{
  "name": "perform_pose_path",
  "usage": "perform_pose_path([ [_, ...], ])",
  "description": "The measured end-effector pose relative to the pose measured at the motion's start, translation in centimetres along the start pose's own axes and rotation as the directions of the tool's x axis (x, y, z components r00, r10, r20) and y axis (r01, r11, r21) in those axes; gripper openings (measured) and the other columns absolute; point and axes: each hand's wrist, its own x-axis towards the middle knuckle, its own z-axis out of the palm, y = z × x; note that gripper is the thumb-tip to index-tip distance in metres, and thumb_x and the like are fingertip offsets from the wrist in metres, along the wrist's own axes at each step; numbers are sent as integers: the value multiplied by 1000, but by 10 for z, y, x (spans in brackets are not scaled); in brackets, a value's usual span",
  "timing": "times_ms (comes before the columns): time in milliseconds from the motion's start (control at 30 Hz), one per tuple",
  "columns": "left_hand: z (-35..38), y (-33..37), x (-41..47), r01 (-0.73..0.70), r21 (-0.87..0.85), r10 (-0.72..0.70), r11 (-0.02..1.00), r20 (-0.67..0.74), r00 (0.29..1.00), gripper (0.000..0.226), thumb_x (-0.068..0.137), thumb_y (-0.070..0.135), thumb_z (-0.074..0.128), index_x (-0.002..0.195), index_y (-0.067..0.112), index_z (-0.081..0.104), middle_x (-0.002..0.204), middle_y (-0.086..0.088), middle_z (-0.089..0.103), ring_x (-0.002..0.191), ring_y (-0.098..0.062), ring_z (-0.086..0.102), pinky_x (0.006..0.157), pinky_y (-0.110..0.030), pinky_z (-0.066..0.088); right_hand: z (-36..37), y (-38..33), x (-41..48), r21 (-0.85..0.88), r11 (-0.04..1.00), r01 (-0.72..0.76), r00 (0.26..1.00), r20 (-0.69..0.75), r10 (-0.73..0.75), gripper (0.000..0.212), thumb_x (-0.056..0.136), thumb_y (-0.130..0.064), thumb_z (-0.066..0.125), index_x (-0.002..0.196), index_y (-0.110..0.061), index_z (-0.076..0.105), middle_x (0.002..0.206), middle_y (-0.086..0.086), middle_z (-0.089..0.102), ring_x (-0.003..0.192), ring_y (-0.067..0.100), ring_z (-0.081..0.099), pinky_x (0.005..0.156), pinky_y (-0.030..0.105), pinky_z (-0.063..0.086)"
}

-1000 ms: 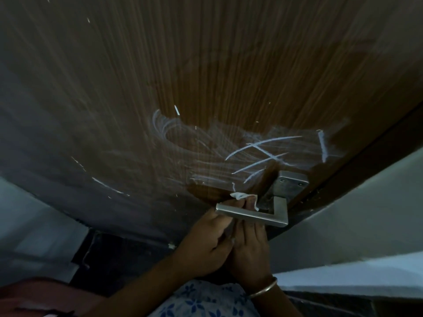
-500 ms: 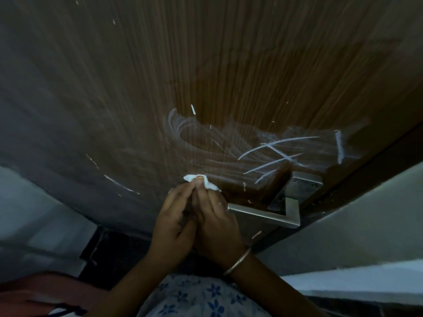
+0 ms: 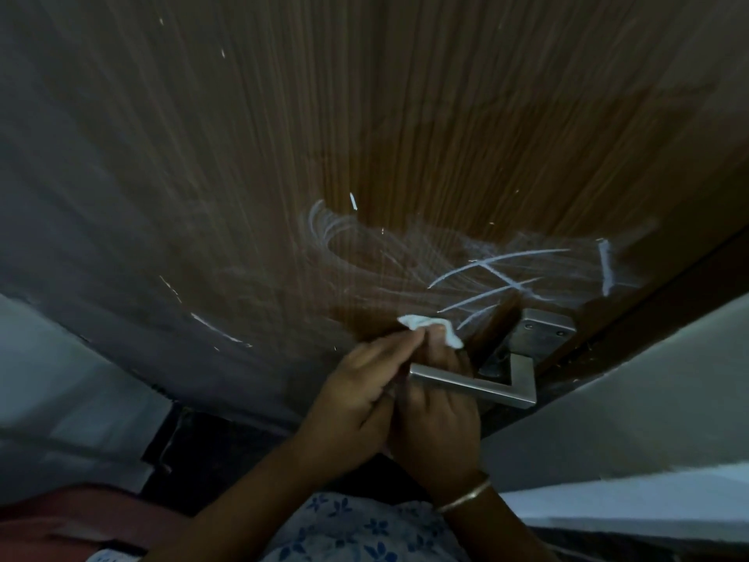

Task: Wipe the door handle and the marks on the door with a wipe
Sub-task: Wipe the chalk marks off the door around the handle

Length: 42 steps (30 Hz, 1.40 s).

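Observation:
A brown wood-grain door (image 3: 405, 115) fills the head view, with white chalk-like marks (image 3: 494, 273) smeared and crossed above a silver lever handle (image 3: 478, 385). A small crumpled white wipe (image 3: 429, 324) is pinched between the fingertips of both hands, against the door just left of the handle's plate (image 3: 543, 328). My left hand (image 3: 356, 387) and my right hand (image 3: 437, 415) are pressed together side by side. My right hand's fingers pass behind the lever. A thin bangle (image 3: 466, 494) sits on the right wrist.
A pale wall (image 3: 648, 399) and the dark door frame (image 3: 664, 285) lie to the right of the handle. At lower left are a light wall (image 3: 60, 379) and dark floor (image 3: 210, 452). More short white streaks (image 3: 219, 332) mark the door's left part.
Both hands with the wipe shifted left off the handle to the door's surface, then came back right, so the wipe now sits beside the handle plate.

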Motion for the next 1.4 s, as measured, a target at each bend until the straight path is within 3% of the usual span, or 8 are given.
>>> perform_pose_path([
  [100,6,4,6,93,-162,-72,982,126,989,64,83,-10,46,138,23,37,137,8,46,126,-1,43,104,-16,32,-8,5,-6,-48,993,-110,993,31,111,41,90,-31,47,110,1,62,108,31,64,102,43,63,93,48,46],
  [233,3,4,9,136,-238,-139,962,4,990,54,82,-6,43,126,27,48,127,4,57,115,-4,53,98,-18,42,-12,-3,-6,-42,980,-195,967,158,199,52,89,-39,43,112,3,66,107,30,65,100,42,64,87,43,50],
  [367,-9,1,9,147,-222,-197,964,-221,955,47,79,-2,45,109,33,55,109,5,65,95,-6,60,85,-19,48,-4,-1,-3,-97,991,-89,993,70,96,62,83,-38,58,130,2,50,136,28,40,134,40,31,112,45,27],
  [633,-25,-3,3,84,-154,-144,985,-440,887,29,82,8,48,101,27,59,101,-1,60,94,-12,60,82,-28,51,17,-27,28,-79,974,210,973,113,-201,75,88,-33,49,149,-9,12,157,7,8,137,27,26,115,47,3],
  [967,-28,-2,-5,140,-78,-161,987,-464,871,34,85,23,47,116,16,57,115,-6,59,111,-10,56,94,-29,48,9,-44,39,23,978,208,977,-58,-207,47,95,-23,47,140,-10,38,148,2,33,139,18,32,112,38,31],
  [1100,-25,6,-4,136,-16,-130,991,-408,904,37,85,27,47,120,20,55,119,7,59,115,-7,53,96,-31,44,-5,-44,34,126,990,61,994,82,-71,63,92,-30,52,145,-12,23,151,5,30,139,18,32,93,22,45],
  [1233,-28,11,-1,136,69,-95,988,-415,905,33,85,30,47,117,30,53,117,17,58,112,-3,52,94,-13,36,-13,-56,30,138,990,0,984,176,-24,59,92,-35,48,143,-10,33,151,9,32,139,22,33,109,23,25],
  [1400,-38,15,5,147,67,-88,987,-541,836,33,85,30,47,117,24,55,116,16,57,111,-6,53,94,-19,39,-26,-73,54,45,993,111,981,152,-116,63,91,-37,51,141,-5,33,149,11,26,140,24,27,115,36,23],
])
